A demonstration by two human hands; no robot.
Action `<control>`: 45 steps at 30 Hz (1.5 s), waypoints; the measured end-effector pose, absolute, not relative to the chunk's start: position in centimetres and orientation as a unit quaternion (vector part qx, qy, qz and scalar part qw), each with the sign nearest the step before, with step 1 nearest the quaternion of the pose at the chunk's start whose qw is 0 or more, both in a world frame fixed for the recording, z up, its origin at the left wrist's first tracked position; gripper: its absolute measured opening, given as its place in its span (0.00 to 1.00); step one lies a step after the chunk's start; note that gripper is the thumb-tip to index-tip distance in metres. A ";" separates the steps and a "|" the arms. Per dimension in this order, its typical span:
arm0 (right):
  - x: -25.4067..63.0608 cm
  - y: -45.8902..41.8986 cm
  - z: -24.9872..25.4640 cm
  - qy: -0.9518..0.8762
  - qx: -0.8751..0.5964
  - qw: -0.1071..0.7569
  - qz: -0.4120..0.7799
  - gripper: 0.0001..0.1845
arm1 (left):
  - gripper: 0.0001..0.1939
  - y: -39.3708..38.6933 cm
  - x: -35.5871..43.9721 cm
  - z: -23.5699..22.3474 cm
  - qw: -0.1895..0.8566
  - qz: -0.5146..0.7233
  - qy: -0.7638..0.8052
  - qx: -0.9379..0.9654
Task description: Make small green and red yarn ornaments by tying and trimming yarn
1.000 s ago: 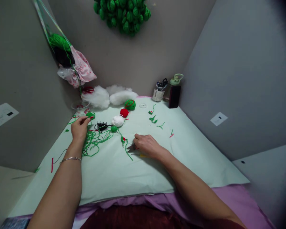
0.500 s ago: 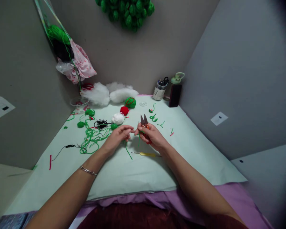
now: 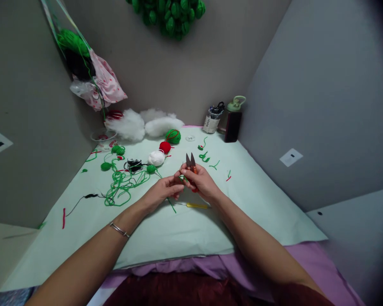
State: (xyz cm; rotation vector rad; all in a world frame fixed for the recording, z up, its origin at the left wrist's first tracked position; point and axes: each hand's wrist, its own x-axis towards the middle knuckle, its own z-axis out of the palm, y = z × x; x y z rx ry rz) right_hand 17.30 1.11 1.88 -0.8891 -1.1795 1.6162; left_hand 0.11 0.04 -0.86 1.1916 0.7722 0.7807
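My right hand (image 3: 201, 183) is closed around a pair of scissors (image 3: 192, 163) with orange-red handles. Their dark blades point away from me, slightly parted. My left hand (image 3: 163, 192) meets it, fingers closed on a thin strand of green yarn (image 3: 183, 178) that runs to the right fingertips. A loose green tail (image 3: 171, 205) hangs below the left hand onto the cloth. Just beneath both hands lies a crochet hook (image 3: 196, 205) with a yellow handle. Whatever small piece the fingertips may pinch is hidden.
White (image 3: 156, 158), red (image 3: 165, 147) and green (image 3: 173, 136) yarn balls stand beyond my hands. Tangled green yarn (image 3: 121, 182) and black yarn (image 3: 134, 165) spread leftward. White stuffing (image 3: 127, 125), a pen cup (image 3: 211, 122) and a bottle (image 3: 236, 103) line the back wall.
My left hand has moved right and its fingertips now meet the right hand's. The green strand is now bent between them. The scissors stay in my right hand.
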 end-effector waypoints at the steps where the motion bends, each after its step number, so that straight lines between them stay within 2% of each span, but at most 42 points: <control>1: 17.3 1.1 1.9 -0.480 -0.357 0.457 0.658 0.19 | 0.16 0.0 0.1 -1.0 0.684 0.351 0.347 0.537; 20: 19.9 3.1 2.6 -0.348 -0.352 0.573 0.653 0.22 | 0.12 0.3 -0.5 -1.6 0.658 0.252 0.331 0.628; 31: 20.6 3.0 3.3 -0.306 -0.329 0.585 0.675 0.16 | 0.14 0.2 -0.6 -0.9 0.660 0.204 0.336 0.640; 38: 21.9 2.7 4.3 -0.309 -0.287 0.607 0.674 0.14 | 0.16 0.3 -1.3 0.0 0.615 0.252 0.384 0.642; 45: 24.6 3.3 5.1 -0.329 -0.274 0.676 0.600 0.15 | 0.16 1.0 -1.8 -0.3 0.590 0.302 0.420 0.620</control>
